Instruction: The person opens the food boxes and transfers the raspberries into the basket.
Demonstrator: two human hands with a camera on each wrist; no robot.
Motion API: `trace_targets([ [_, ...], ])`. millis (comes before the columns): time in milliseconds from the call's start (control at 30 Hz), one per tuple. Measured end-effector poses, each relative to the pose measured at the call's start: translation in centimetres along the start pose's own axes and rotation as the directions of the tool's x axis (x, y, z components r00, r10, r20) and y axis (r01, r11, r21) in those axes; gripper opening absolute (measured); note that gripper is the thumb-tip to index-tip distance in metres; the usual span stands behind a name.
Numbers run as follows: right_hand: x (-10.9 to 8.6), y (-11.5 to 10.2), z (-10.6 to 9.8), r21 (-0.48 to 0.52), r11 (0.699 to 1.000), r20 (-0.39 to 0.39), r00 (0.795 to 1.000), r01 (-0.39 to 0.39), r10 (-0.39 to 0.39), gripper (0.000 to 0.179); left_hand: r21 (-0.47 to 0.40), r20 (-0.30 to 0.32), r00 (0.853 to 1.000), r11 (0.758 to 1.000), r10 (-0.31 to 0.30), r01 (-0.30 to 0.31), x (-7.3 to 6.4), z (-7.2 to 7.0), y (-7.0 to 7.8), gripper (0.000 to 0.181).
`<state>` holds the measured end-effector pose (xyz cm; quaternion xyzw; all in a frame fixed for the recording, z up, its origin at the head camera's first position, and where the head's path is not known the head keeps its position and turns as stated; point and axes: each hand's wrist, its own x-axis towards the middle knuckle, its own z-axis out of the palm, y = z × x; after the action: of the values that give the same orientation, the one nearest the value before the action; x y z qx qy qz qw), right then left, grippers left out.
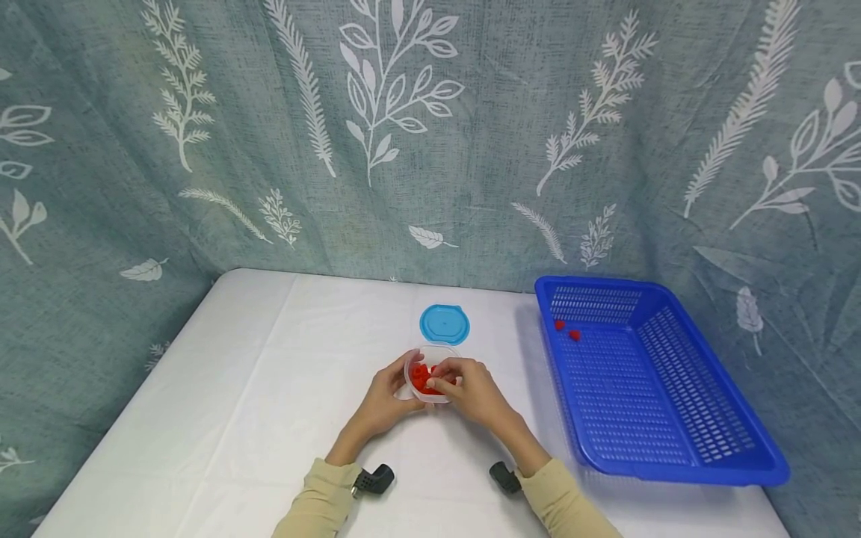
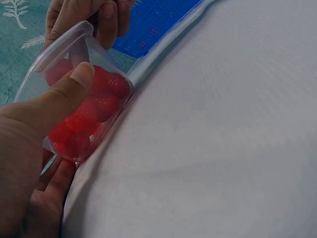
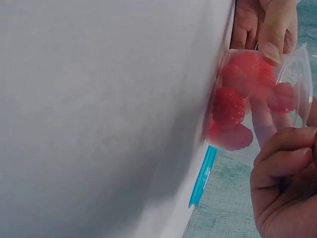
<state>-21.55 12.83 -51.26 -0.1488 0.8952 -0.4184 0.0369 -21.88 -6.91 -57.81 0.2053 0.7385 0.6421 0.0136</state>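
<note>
My left hand (image 1: 385, 401) grips a clear plastic tub (image 2: 30, 88) on the white table, thumb on the near side and fingers round the far side. Several red raspberries (image 3: 229, 107) lie heaped inside, seen through its wall in both wrist views. Over the tub's opening, my right hand (image 1: 476, 392) has its thumb and forefinger close together, the other fingers curled. The right wrist view shows that hand right beside the rim. Whether anything sits between its fingertips is hidden. Behind the tub lies a round blue lid (image 1: 445, 324).
A large blue plastic basket (image 1: 679, 469) stands at the table's right side. Two small red pieces (image 1: 575, 335) lie in its far left corner. A patterned green curtain (image 1: 430, 217) hangs behind the white-covered table (image 1: 222, 418).
</note>
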Motion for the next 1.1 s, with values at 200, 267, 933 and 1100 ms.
trace_targets([
  [200, -0.5, -0.1, -0.3, 0.000, 1.000, -0.046, 0.999, -0.007, 0.007, 0.013, 0.029, 0.013, 1.000, 0.999, -0.017, 0.017, 0.0, 0.0, 0.0, 0.086],
  [267, -0.7, -0.1, -0.4, 0.007, 1.000, -0.075, 0.997, -0.006, 0.007, 0.015, 0.039, 0.017, 1.000, 0.999, -0.026, 0.026, 0.0, 0.1, 0.1, 0.086],
  [933, -2.3, -0.1, -1.8, 0.199, 0.975, -0.232, 0.972, 0.096, -0.048, 0.018, 0.059, 0.008, 0.998, 0.996, -0.065, 0.064, 0.2, 0.1, 0.2, 0.088],
  [1100, -2.5, -0.1, -2.1, 0.286, 0.952, -0.248, 0.968, 0.112, -0.039, 0.020, 0.052, 0.006, 0.997, 0.996, -0.073, 0.073, 0.2, 0.1, 0.2, 0.089],
])
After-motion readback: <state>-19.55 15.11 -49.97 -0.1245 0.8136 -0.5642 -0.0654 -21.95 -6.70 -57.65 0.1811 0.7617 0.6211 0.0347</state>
